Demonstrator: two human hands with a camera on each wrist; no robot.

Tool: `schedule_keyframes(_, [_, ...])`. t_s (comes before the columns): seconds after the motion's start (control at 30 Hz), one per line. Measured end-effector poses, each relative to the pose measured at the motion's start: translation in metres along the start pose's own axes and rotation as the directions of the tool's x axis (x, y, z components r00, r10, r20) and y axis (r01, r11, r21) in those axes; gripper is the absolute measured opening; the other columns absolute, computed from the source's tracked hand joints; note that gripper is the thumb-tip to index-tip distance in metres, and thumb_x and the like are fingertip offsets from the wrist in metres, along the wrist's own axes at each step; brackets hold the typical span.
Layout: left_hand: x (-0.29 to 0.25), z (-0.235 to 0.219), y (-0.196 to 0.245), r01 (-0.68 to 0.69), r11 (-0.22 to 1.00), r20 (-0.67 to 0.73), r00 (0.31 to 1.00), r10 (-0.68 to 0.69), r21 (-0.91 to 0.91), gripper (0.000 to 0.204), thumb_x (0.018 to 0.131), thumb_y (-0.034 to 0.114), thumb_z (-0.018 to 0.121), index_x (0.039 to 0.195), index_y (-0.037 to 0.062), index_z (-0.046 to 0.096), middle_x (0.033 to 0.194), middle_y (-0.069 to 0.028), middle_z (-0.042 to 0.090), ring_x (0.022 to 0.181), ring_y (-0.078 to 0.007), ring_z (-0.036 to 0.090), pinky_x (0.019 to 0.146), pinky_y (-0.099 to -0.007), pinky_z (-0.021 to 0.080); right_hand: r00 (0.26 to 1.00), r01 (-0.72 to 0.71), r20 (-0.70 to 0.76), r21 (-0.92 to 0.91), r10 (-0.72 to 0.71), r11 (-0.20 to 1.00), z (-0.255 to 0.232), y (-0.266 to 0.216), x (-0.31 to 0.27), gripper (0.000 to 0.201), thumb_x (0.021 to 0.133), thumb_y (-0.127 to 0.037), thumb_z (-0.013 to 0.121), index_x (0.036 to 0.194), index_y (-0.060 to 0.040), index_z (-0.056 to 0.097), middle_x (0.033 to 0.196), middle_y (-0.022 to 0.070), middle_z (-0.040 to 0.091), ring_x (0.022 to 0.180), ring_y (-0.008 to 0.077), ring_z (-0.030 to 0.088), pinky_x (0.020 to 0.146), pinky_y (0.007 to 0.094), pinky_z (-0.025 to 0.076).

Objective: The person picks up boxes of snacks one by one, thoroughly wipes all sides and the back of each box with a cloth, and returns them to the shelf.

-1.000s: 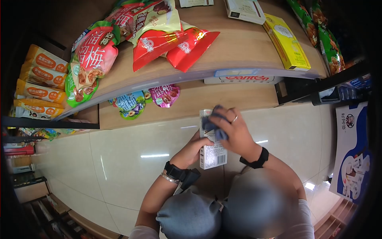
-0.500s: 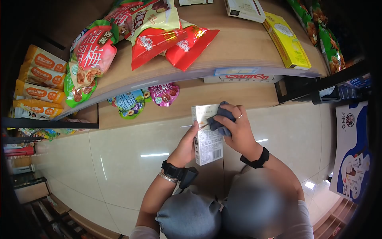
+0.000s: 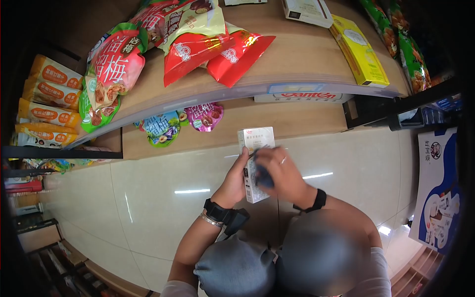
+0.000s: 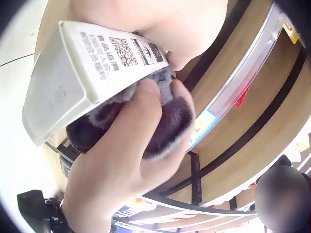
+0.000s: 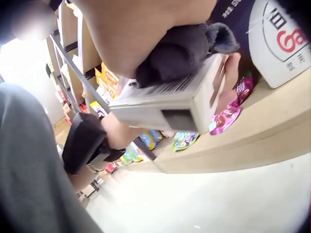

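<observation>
My left hand (image 3: pixel 231 179) grips a slim white box (image 3: pixel 261 134) by its left edge, the thumb along the near side. The box stands upright over the floor, in front of the shelves. Bunched in my right hand (image 3: pixel 287 173) is a dark grey cloth (image 3: pixel 262 175), lying against the printed face of the box. The left wrist view shows the cloth (image 4: pixel 170 124) pinched between thumb and fingers, close below the box's QR-code side (image 4: pixel 109 56). In the right wrist view the cloth (image 5: pixel 177 56) covers part of the face above the barcode.
A wooden shelf (image 3: pixel 302 54) ahead carries red snack bags (image 3: pixel 240 59), a pink plum bag (image 3: pixel 118 62) and a yellow box (image 3: pixel 359 52). Small pouches (image 3: pixel 205 116) lie on the lower shelf. A blue-and-white carton (image 3: pixel 435 185) stands at the right. My knees (image 3: pixel 235 265) are close below the hands.
The box first turned and shifted slightly left. My right hand then moved the cloth from the box's upper right down and left across its face. My left hand keeps its hold.
</observation>
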State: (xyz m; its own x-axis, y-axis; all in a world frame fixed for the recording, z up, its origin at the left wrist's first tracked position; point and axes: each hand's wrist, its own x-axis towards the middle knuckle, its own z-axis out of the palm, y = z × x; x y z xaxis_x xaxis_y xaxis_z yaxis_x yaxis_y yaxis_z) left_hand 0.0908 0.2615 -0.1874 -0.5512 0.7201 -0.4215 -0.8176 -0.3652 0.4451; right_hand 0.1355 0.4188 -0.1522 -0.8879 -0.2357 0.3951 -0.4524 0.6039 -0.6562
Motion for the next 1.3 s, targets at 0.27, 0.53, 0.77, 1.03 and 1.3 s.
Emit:
schedule_keyframes(0.27, [0.002, 0.005, 0.004, 0.028, 1.000, -0.064, 0.998, -0.028, 0.003, 0.058, 0.100, 0.051, 0.031, 0.137, 0.0064, 0.042, 0.132, -0.0113, 0.052, 0.121, -0.0250, 0.052, 0.102, -0.0413, 0.043, 1.000, 0.014, 0.011, -0.104, -0.013, 0.994, 0.006, 0.010, -0.004, 0.058, 0.062, -0.005, 0.075, 0.115, -0.0033, 0.051, 0.117, 0.0173, 0.054, 0.104, 0.0384, 0.052, 0.090, 0.0449, 0.044])
schedule_keyframes(0.53, [0.004, 0.007, 0.003, 0.006, 0.999, -0.059, 0.998, -0.009, -0.044, 0.060, 0.098, 0.054, 0.037, 0.136, 0.0074, 0.044, 0.125, -0.0086, 0.055, 0.114, -0.0199, 0.055, 0.096, -0.0360, 0.046, 0.998, 0.064, 0.004, -0.073, -0.064, 0.995, -0.005, 0.010, 0.003, 0.060, 0.058, -0.007, 0.077, 0.113, -0.0041, 0.053, 0.109, 0.0123, 0.057, 0.100, 0.0334, 0.054, 0.086, 0.0422, 0.046])
schedule_keyframes(0.77, [0.005, 0.007, 0.004, -0.018, 0.999, -0.048, 0.999, 0.017, -0.028, 0.062, 0.100, 0.053, 0.032, 0.137, 0.0048, 0.042, 0.127, -0.0122, 0.055, 0.113, -0.0222, 0.057, 0.095, -0.0358, 0.047, 0.997, -0.060, 0.045, -0.060, 0.063, 0.996, -0.014, 0.014, 0.000, 0.061, 0.056, -0.010, 0.077, 0.113, -0.0055, 0.055, 0.112, 0.0111, 0.057, 0.107, 0.0327, 0.053, 0.094, 0.0431, 0.045])
schedule_keyframes(1.03, [0.004, 0.005, 0.007, -0.042, 0.997, -0.023, 0.999, 0.044, 0.062, 0.066, 0.099, 0.056, 0.027, 0.137, 0.0038, 0.042, 0.121, -0.0148, 0.058, 0.109, -0.0246, 0.059, 0.094, -0.0372, 0.048, 0.998, -0.067, 0.006, -0.087, 0.067, 0.994, -0.012, 0.014, -0.004, 0.063, 0.052, -0.010, 0.076, 0.111, -0.0056, 0.056, 0.115, 0.0102, 0.056, 0.107, 0.0312, 0.052, 0.093, 0.0423, 0.046])
schedule_keyframes(1.3, [0.004, 0.006, 0.010, -0.058, 0.998, -0.041, 0.998, 0.057, -0.034, 0.065, 0.100, 0.054, 0.028, 0.139, 0.0040, 0.039, 0.125, -0.0151, 0.056, 0.110, -0.0264, 0.059, 0.094, -0.0382, 0.048, 0.997, -0.026, 0.065, -0.050, 0.029, 0.998, -0.009, 0.010, -0.006, 0.064, 0.052, -0.008, 0.077, 0.112, -0.0036, 0.055, 0.112, 0.0115, 0.055, 0.107, 0.0322, 0.052, 0.095, 0.0403, 0.045])
